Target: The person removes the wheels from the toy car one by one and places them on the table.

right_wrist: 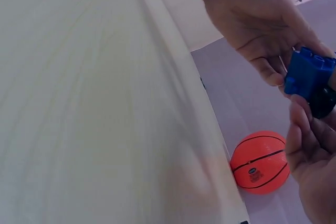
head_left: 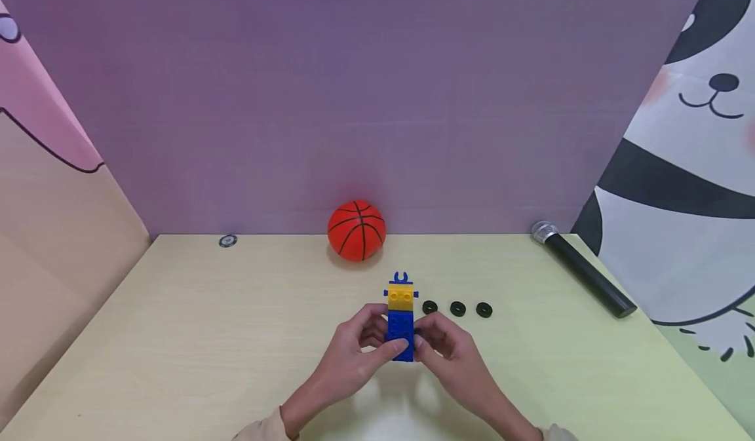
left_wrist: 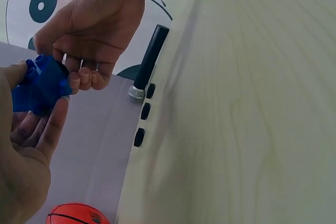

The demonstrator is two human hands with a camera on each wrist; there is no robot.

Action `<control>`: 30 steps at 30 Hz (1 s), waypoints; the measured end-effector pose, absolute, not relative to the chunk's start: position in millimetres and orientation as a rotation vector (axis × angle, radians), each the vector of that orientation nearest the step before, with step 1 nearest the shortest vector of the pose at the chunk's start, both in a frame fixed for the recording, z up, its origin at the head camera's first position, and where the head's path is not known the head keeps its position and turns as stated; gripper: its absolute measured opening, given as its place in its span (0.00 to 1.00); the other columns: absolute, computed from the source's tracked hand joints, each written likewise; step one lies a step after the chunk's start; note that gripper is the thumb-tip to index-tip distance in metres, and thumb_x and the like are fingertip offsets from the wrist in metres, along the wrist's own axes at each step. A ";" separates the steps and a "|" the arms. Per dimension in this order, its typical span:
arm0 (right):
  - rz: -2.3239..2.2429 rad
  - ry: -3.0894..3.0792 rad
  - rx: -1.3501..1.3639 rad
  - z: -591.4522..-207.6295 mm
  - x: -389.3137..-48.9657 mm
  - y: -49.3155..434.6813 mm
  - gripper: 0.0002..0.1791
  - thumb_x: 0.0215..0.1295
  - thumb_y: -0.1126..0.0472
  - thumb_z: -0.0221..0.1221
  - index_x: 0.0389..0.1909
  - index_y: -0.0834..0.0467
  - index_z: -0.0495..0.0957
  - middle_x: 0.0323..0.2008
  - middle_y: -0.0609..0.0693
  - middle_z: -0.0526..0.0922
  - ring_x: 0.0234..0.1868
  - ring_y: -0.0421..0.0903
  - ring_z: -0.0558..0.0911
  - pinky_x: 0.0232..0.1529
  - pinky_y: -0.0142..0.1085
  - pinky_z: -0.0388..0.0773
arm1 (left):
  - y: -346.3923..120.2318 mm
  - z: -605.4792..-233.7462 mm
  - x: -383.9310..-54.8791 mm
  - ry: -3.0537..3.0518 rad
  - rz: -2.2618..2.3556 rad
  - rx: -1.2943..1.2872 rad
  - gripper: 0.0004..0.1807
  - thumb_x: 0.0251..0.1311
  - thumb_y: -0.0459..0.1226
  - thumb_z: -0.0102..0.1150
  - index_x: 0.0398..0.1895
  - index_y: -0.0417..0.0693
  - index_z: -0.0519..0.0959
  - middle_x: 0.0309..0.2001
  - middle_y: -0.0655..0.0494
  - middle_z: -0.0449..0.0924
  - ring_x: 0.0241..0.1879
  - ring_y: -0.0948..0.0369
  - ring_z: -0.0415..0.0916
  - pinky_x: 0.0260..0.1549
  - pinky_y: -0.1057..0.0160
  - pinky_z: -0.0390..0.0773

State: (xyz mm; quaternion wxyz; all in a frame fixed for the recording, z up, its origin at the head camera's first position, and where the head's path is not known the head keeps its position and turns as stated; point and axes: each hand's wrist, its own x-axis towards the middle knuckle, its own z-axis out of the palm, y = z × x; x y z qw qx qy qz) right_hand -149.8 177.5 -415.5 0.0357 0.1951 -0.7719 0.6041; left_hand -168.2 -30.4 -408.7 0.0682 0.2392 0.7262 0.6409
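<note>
Above the table, my left hand [head_left: 355, 356] grips a toy of blue and yellow building blocks [head_left: 400, 323], its thumb across the blue front. The yellow block with side pegs sits on top, under a small blue clip. My right hand [head_left: 451, 349] pinches a small black wheel [right_wrist: 322, 102] against the toy's blue side, near a peg. Whether the wheel is seated on a peg cannot be told. In the left wrist view, the blue part [left_wrist: 42, 85] lies between both hands. Three more black wheels [head_left: 457, 308] lie in a row beyond my right hand.
An orange-red toy basketball [head_left: 356, 230] rests at the table's back edge. A round chip [head_left: 228, 240] lies at the back left. A black microphone [head_left: 584, 270] with a silver head lies along the right side. A purple backdrop [head_left: 377, 100] stands behind the table.
</note>
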 end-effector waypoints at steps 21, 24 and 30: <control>1.171 -2.224 0.891 -421.3 -154.0 179.1 0.19 0.56 0.77 0.63 0.46 0.57 0.78 0.35 0.41 0.84 0.32 0.37 0.78 0.34 0.37 0.79 | -30.5 -408.7 -171.5 2.241 1.883 0.683 0.27 0.71 0.43 0.64 0.68 0.39 0.74 0.42 0.54 0.77 0.42 0.57 0.78 0.46 0.67 0.79; 1.179 -2.209 0.927 -421.3 -154.9 180.8 0.20 0.56 0.77 0.63 0.47 0.57 0.78 0.36 0.42 0.85 0.32 0.38 0.78 0.34 0.37 0.79 | -31.7 -407.2 -171.1 2.204 1.903 0.688 0.27 0.72 0.42 0.64 0.68 0.39 0.74 0.42 0.52 0.77 0.43 0.57 0.77 0.46 0.67 0.78; 1.188 -2.169 0.976 -417.7 -152.7 183.2 0.22 0.54 0.78 0.64 0.48 0.57 0.78 0.36 0.44 0.86 0.32 0.38 0.79 0.34 0.36 0.79 | -32.2 -403.3 -170.1 2.127 1.921 0.709 0.26 0.73 0.41 0.63 0.68 0.40 0.74 0.41 0.52 0.78 0.43 0.57 0.78 0.46 0.67 0.79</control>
